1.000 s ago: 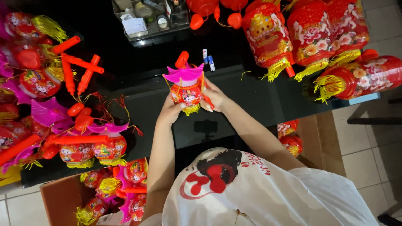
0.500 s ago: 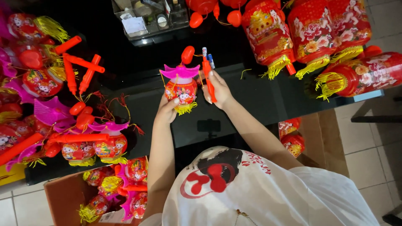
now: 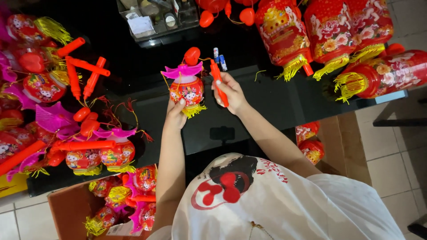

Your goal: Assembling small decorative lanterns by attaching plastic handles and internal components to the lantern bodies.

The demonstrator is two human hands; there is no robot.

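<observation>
Our left hand (image 3: 177, 114) cups the small lantern (image 3: 186, 90) above the black table (image 3: 275, 104); our right hand (image 3: 231, 92) grips the orange stick (image 3: 219, 82) beside it. We judge: hold the lantern steady, keep its string untangled.

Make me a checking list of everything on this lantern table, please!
Surface: black glossy table, mostly covered at the left and back.
Job's things: small red lantern with a pink roof, held up from below by the left hand; red stick handle gripped in the right hand.
Clutter: pile of small lanterns and loose red handles at left; big red lanterns with yellow tassels at right; two small batteries; clear organiser box.
Grippers: both hands busy, none free.
Cables: nothing seen.
Surroundings: cardboard boxes of lanterns beside the table, tiled floor.
</observation>
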